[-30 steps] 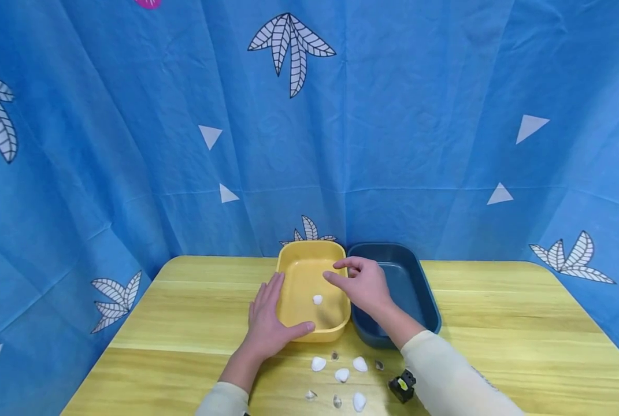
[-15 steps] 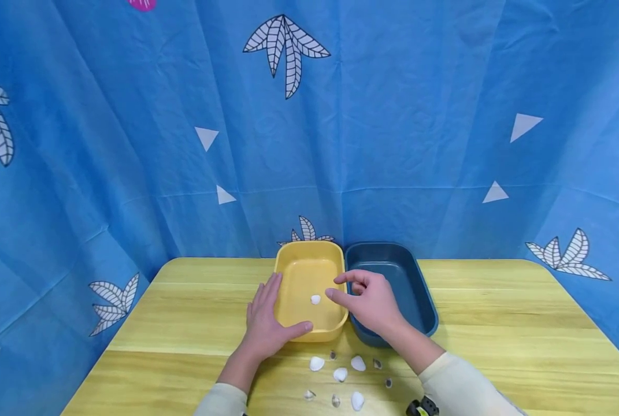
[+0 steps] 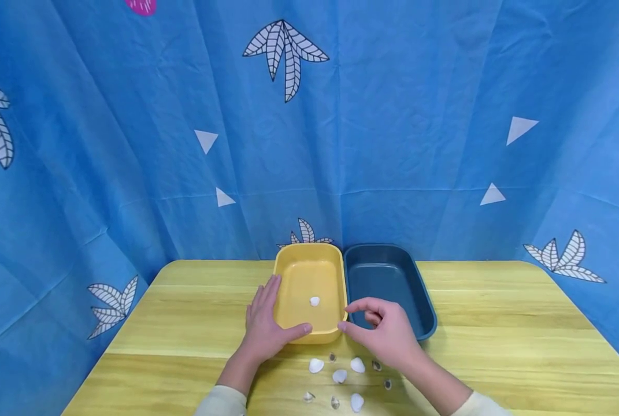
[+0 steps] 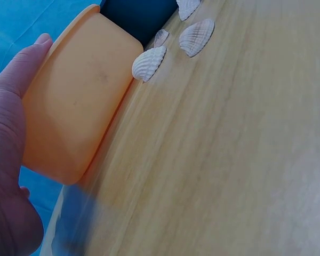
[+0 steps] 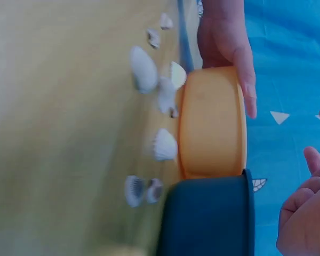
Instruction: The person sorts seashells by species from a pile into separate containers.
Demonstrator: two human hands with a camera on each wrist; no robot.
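Observation:
A yellow bin [image 3: 309, 267] contains one white seashell [image 3: 315, 301]. My left hand [image 3: 264, 329] rests against it, straight fingers along the left side and thumb [image 4: 34, 56] at the front rim. Over the near left part of a dark blue bin [image 3: 384, 277], my right hand [image 3: 389, 332] holds nothing; thumb and index finger are apart, the other fingers bent. On the table before the bins lie several larger white seashells [image 3: 316, 366] and several small brownish seashells [image 3: 376, 366]. The right wrist view is blurred around the shells [image 5: 143, 69].
The two bins stand side by side at the back of a wooden table [image 3: 200, 300]. Behind them hangs a blue curtain [image 3: 392, 144] printed with leaves and triangles. Wooden tabletop extends to the left and right of the bins.
My right hand has drawn back from above the yellow bin toward the front right, uncovering more of the blue bin. The left hand stays at the yellow bin; the white shell lies still inside.

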